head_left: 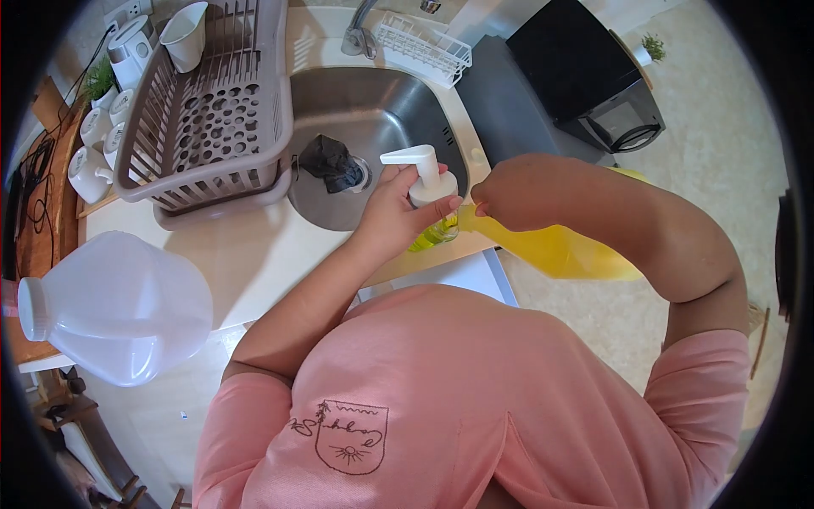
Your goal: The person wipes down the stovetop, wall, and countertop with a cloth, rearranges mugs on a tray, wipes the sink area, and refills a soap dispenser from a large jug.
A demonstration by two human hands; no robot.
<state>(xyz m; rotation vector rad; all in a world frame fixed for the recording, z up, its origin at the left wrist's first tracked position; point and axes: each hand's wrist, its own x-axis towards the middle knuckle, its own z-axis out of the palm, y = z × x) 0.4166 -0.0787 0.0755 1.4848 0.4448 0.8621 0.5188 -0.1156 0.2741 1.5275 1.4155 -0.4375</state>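
My left hand point(398, 204) is wrapped round a clear pump bottle point(441, 231) with yellow-green liquid in it, at the front edge of the sink. Its white pump top point(428, 174) stands above my fingers, with the nozzle pointing left. Close to the bottle's right side, my right hand point(509, 197) is closed at the narrow end of a large yellow container point(568, 252). My hand and forearm hide much of this container, so I cannot make out its exact shape.
A metal sink point(373, 85) holds a dark crumpled cloth point(329, 161) by the drain. Left are a dish rack point(275, 127) with a white jug point(184, 38), several white mugs point(89, 174) and a large translucent bottle point(127, 305). A black appliance point(577, 64) stands right.
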